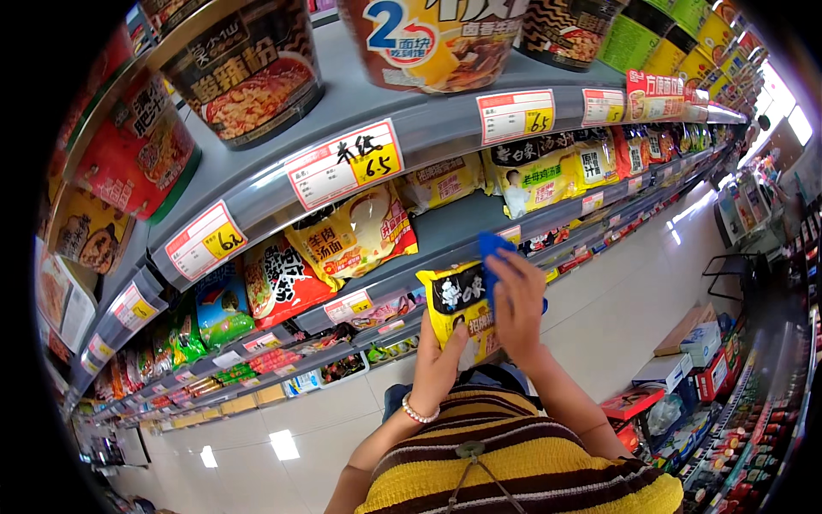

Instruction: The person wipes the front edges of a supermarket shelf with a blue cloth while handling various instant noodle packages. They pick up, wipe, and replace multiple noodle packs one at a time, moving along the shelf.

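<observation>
My left hand (440, 353) grips a yellow and black packet of instant noodles (457, 289) from below, with the thumb across its front. The packet is held upright in front of my body, near the shelf edge. A blue cloth (493, 247) is in my right hand (521, 308), which presses it along the packet's right side. Part of the packet is hidden behind the cloth and fingers. Just beyond my hands, a bare stretch of grey shelf (459, 221) lies between a yellow noodle bag (359, 231) and another yellow noodle packet (533, 186).
Cup noodles (250, 77) stand on the upper shelf, whose front rail (443, 144) carries price tags. Lower shelves hold more bagged goods (276, 363). To the right, cardboard boxes (687, 334) and a black chair (729, 273) stand on the tiled floor (616, 308).
</observation>
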Action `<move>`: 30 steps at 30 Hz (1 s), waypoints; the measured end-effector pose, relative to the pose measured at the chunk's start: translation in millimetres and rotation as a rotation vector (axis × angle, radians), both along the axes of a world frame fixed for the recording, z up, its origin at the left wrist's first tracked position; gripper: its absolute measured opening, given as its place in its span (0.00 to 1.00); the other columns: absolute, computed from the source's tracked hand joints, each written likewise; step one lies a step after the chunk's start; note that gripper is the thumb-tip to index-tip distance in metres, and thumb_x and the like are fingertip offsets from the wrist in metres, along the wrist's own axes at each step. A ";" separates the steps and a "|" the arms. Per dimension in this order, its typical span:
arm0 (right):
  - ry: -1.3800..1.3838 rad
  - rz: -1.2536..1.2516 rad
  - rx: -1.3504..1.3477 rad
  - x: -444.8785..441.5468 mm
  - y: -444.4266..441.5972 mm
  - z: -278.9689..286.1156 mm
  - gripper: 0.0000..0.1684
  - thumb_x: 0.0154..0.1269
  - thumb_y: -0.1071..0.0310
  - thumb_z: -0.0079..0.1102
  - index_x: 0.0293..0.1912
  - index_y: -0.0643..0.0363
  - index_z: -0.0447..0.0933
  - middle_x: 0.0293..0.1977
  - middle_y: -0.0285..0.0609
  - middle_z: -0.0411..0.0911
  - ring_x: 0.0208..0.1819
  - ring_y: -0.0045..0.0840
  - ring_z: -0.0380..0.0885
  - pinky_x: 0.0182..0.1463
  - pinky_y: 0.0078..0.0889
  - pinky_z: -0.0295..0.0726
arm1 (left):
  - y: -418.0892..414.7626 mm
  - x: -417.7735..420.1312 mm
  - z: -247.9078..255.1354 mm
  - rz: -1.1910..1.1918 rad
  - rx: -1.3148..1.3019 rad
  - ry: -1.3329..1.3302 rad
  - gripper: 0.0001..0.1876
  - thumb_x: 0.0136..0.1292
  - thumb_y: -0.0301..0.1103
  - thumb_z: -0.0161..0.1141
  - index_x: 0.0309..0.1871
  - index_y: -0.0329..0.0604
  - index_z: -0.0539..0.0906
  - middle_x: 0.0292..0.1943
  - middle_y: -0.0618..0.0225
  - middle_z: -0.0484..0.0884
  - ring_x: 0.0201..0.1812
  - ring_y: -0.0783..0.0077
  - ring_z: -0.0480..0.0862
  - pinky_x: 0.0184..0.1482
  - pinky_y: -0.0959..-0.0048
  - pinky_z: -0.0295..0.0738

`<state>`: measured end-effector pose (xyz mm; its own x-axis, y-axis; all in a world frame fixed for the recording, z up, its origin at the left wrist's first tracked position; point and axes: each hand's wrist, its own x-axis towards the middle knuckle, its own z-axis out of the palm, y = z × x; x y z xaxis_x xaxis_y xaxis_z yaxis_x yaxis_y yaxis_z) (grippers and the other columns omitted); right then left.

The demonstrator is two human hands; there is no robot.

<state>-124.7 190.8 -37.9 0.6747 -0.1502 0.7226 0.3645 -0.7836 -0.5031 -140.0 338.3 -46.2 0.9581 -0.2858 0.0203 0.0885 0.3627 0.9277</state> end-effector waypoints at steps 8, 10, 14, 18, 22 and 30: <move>0.443 0.749 1.715 -13.9 -50.1 -9.4 0.26 0.69 0.60 0.53 0.63 0.54 0.62 0.50 0.43 0.76 0.50 0.30 0.77 0.55 0.38 0.79 | 16.1 -14.7 2.7 -0.205 -0.298 0.399 0.21 0.71 0.30 0.47 0.65 0.38 0.65 0.58 0.66 0.73 0.57 0.74 0.72 0.60 0.72 0.65; 0.528 0.885 1.917 -33.3 -38.1 -7.3 0.26 0.69 0.59 0.53 0.63 0.54 0.63 0.50 0.43 0.76 0.50 0.30 0.77 0.54 0.37 0.79 | 4.0 -15.2 -2.6 -0.213 -0.167 0.256 0.22 0.71 0.31 0.48 0.66 0.39 0.64 0.57 0.67 0.73 0.57 0.75 0.71 0.61 0.73 0.62; 0.620 0.836 1.920 -63.4 -2.2 -21.5 0.25 0.69 0.58 0.52 0.62 0.54 0.64 0.50 0.42 0.76 0.49 0.29 0.78 0.52 0.36 0.80 | 1.0 -8.5 -12.8 0.090 -0.033 0.196 0.19 0.70 0.38 0.49 0.59 0.39 0.69 0.51 0.66 0.77 0.52 0.73 0.76 0.55 0.70 0.69; 0.593 0.647 1.851 -71.7 14.4 -30.6 0.24 0.69 0.56 0.52 0.61 0.54 0.65 0.50 0.42 0.76 0.48 0.29 0.78 0.51 0.35 0.80 | 0.5 -7.6 -11.9 0.188 -0.044 0.285 0.18 0.70 0.44 0.51 0.55 0.42 0.71 0.50 0.67 0.77 0.50 0.73 0.77 0.53 0.71 0.71; 0.615 0.818 2.009 -68.5 3.6 -54.6 0.24 0.69 0.56 0.52 0.60 0.54 0.67 0.50 0.41 0.76 0.47 0.28 0.78 0.48 0.32 0.80 | 5.2 9.0 -22.2 0.248 -0.149 0.201 0.18 0.73 0.43 0.47 0.56 0.40 0.70 0.49 0.65 0.77 0.50 0.74 0.78 0.52 0.71 0.72; 0.772 0.582 1.954 -87.5 -29.3 -36.2 0.20 0.68 0.57 0.52 0.57 0.50 0.71 0.44 0.39 0.75 0.39 0.21 0.76 0.36 0.21 0.76 | -21.3 83.2 40.0 0.084 0.010 0.042 0.21 0.70 0.51 0.50 0.54 0.45 0.74 0.44 0.68 0.82 0.41 0.77 0.82 0.35 0.71 0.79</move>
<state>-212.2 161.5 -74.1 0.9057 0.1172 -0.4075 -0.3034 0.8504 -0.4298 -56.8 317.0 -6.1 0.9786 -0.2044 -0.0229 0.0971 0.3610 0.9275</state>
